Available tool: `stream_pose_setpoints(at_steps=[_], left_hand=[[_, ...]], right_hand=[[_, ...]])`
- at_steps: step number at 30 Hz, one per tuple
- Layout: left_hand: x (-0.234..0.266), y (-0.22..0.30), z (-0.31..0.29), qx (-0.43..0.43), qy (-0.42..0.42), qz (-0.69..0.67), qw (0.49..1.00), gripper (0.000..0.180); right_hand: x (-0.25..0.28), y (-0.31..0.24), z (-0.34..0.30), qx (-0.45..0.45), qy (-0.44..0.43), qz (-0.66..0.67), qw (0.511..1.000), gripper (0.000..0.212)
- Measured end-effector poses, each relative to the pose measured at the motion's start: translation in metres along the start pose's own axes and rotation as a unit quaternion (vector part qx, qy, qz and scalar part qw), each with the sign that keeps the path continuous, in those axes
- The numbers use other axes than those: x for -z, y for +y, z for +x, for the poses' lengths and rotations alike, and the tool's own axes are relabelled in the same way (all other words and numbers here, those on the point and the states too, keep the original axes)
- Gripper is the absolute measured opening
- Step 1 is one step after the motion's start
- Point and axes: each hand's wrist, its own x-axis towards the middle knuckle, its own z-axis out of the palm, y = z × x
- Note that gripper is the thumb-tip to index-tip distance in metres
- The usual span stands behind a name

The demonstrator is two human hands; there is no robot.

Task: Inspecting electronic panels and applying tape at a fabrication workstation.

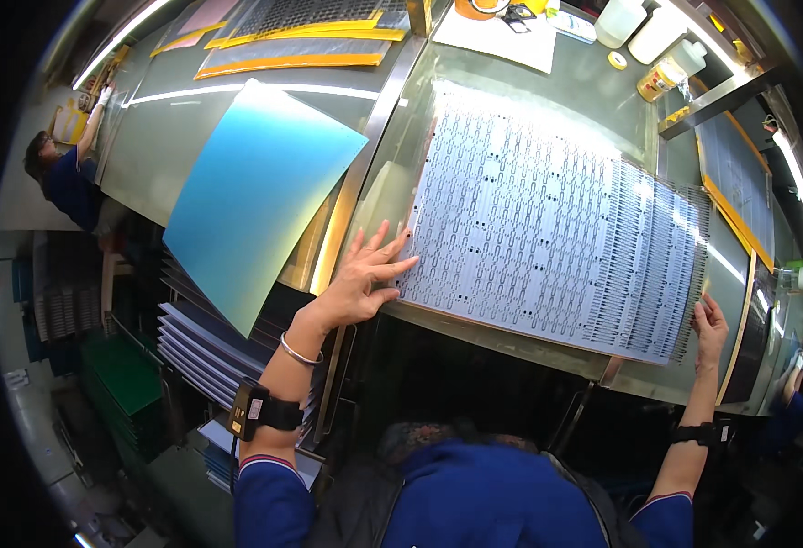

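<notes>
A large pale panel (511,228) covered with rows of dark link-shaped marks lies on the glass-topped bench in front of me. Its pattern looks denser toward the right, like a patterned sheet (662,265) over it. My left hand (365,281) is open, fingers spread, with the fingertips at the panel's left edge. At the lower right edge, my right hand (711,329) has its thumb and fingers closed on the patterned sheet's border; the exact grip is partly hidden. A blue-green sheet (255,201) lies tilted to the left of the bench's metal frame.
Yellow-edged films (296,59) lie at the back left, another film (739,183) at the right. White bottles (619,23), a tape roll (617,60) and a yellow-labelled jar (671,73) stand at the back. Stacked panels (210,342) sit below left. A co-worker (63,173) is far left.
</notes>
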Motion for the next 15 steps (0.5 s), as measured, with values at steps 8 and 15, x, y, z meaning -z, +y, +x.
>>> stream_pose_setpoints(at_steps=[8, 15], left_hand=[[-0.001, -0.0011, -0.0009, -0.001, -0.003, -0.01, 1.0, 0.066], [-0.0001, -0.0026, 0.0014, -0.006, -0.006, 0.003, 1.0, 0.066]], right_hand=[[-0.0001, -0.0049, -0.0026, 0.0, 0.005, -0.004, 1.0, 0.035], [0.0019, -0.004, -0.005, -0.007, 0.005, -0.009, 1.0, 0.034]])
